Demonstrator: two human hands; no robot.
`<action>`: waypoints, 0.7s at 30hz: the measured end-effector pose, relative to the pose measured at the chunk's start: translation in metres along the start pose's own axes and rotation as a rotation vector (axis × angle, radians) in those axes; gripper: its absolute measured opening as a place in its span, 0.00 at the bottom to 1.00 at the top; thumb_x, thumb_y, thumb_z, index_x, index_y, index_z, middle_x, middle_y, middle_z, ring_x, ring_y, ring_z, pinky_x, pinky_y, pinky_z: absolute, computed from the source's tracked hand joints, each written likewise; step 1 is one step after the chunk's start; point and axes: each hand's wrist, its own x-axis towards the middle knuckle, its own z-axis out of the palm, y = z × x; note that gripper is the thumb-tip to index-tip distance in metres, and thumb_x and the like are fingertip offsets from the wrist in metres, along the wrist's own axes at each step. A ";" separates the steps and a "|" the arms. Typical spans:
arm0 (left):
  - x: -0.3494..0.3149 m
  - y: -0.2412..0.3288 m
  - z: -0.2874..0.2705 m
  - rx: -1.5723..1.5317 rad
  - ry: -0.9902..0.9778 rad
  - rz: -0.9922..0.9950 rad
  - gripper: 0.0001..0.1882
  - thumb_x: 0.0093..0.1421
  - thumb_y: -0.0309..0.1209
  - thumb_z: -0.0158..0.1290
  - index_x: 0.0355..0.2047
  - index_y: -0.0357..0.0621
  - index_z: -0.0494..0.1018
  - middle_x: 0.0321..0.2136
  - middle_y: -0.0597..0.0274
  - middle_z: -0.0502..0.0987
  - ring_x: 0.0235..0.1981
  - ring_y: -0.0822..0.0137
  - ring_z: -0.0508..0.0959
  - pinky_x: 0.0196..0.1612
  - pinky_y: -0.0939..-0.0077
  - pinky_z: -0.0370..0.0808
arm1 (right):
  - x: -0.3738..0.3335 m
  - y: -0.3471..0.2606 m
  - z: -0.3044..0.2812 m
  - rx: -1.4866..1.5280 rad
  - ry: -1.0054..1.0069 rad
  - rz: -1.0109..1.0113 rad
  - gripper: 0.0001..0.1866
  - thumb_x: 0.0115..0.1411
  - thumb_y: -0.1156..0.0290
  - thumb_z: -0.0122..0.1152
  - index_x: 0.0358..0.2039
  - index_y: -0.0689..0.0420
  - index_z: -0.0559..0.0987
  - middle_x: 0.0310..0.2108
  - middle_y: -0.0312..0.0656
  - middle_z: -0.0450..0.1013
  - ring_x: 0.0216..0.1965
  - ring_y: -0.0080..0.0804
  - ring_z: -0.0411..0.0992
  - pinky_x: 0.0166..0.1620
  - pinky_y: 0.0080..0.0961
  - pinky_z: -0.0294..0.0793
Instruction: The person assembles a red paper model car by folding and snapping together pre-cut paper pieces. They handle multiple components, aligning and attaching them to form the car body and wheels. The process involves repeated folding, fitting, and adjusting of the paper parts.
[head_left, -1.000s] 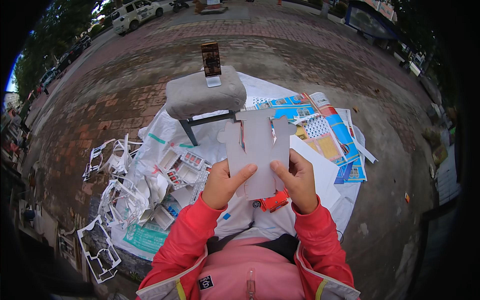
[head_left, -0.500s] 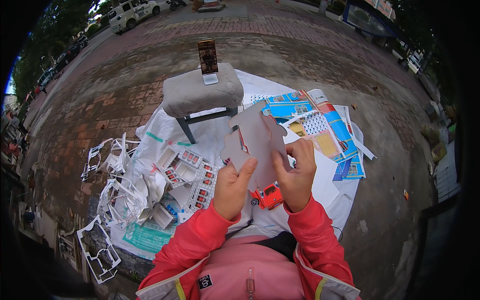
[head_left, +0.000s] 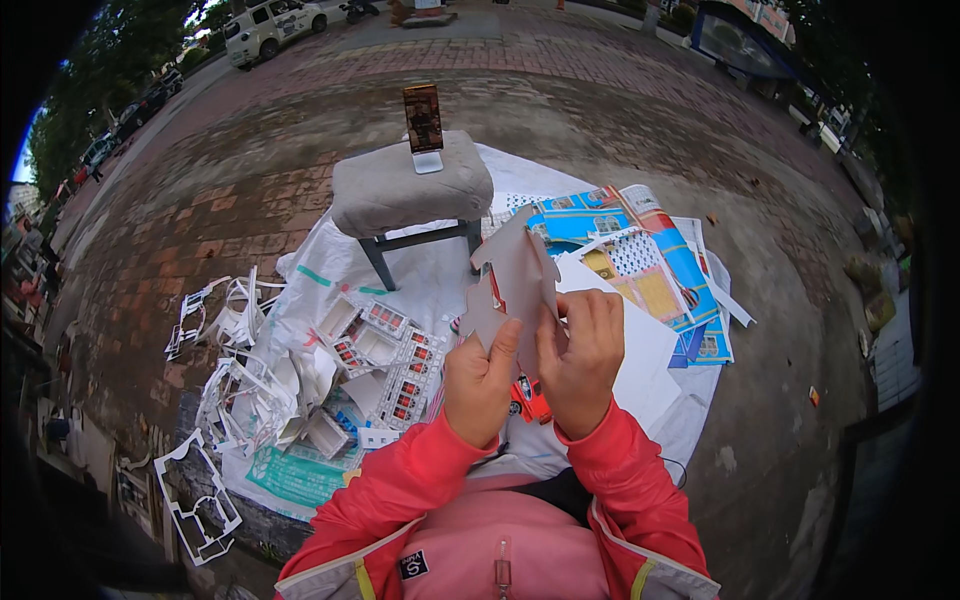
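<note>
A grey cardboard cut-out [head_left: 517, 265] with notched, scalloped edges is raised in front of me, its plain side facing me and its right part folded back. My left hand [head_left: 480, 385] is closed on its lower left edge, thumb on the near face. With fingers bent, my right hand [head_left: 580, 350] pinches the right edge. Just below and between the hands is a red toy car [head_left: 533, 400], partly covered by the right hand and the cardboard. Printing on the cardboard's far side barely shows at a cut opening.
A padded grey stool [head_left: 410, 190] bears a phone [head_left: 422, 118] on a stand. Blue printed card sheets [head_left: 680, 265] lie right on a white groundsheet [head_left: 310, 262]. Left are assembled card pieces with printed windows [head_left: 410, 378] and a heap of white offcuts [head_left: 240, 385].
The cardboard is folded more narrowly and has turned, its right part swinging back. My right hand has moved slightly left and down, my left hand slightly right. More of the toy car is hidden.
</note>
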 end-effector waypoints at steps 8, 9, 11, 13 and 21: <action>0.010 -0.008 -0.008 -0.259 -0.022 -0.079 0.14 0.69 0.34 0.49 0.45 0.34 0.75 0.37 0.62 0.79 0.36 0.75 0.76 0.39 0.80 0.73 | 0.001 0.012 -0.005 0.201 -0.126 0.034 0.13 0.48 0.84 0.60 0.37 0.63 0.77 0.29 0.44 0.70 0.34 0.42 0.67 0.38 0.33 0.68; 0.013 -0.009 -0.009 -0.347 -0.014 -0.105 0.14 0.69 0.34 0.49 0.46 0.34 0.74 0.37 0.62 0.79 0.36 0.75 0.77 0.39 0.80 0.74 | 0.002 0.016 -0.008 0.278 -0.154 0.089 0.12 0.50 0.83 0.60 0.37 0.64 0.77 0.30 0.43 0.70 0.34 0.38 0.68 0.38 0.31 0.69; 0.017 -0.011 -0.009 -0.523 0.003 -0.163 0.15 0.69 0.34 0.49 0.47 0.33 0.73 0.38 0.60 0.80 0.37 0.74 0.78 0.41 0.80 0.75 | 0.001 0.024 -0.013 0.448 -0.227 0.236 0.10 0.54 0.82 0.59 0.38 0.66 0.75 0.32 0.40 0.72 0.36 0.31 0.70 0.40 0.25 0.70; 0.021 -0.011 -0.014 -0.593 -0.028 -0.202 0.15 0.68 0.34 0.50 0.48 0.33 0.72 0.41 0.58 0.79 0.39 0.71 0.78 0.44 0.78 0.75 | -0.003 0.028 -0.016 0.594 -0.254 0.399 0.12 0.57 0.80 0.60 0.42 0.65 0.75 0.36 0.39 0.75 0.36 0.23 0.71 0.41 0.20 0.71; 0.023 -0.007 -0.013 -0.639 -0.063 -0.218 0.16 0.69 0.34 0.49 0.51 0.36 0.70 0.44 0.58 0.78 0.42 0.69 0.80 0.45 0.74 0.77 | -0.010 0.033 -0.021 0.882 -0.260 0.563 0.13 0.59 0.79 0.58 0.45 0.67 0.76 0.38 0.40 0.75 0.40 0.24 0.72 0.46 0.20 0.70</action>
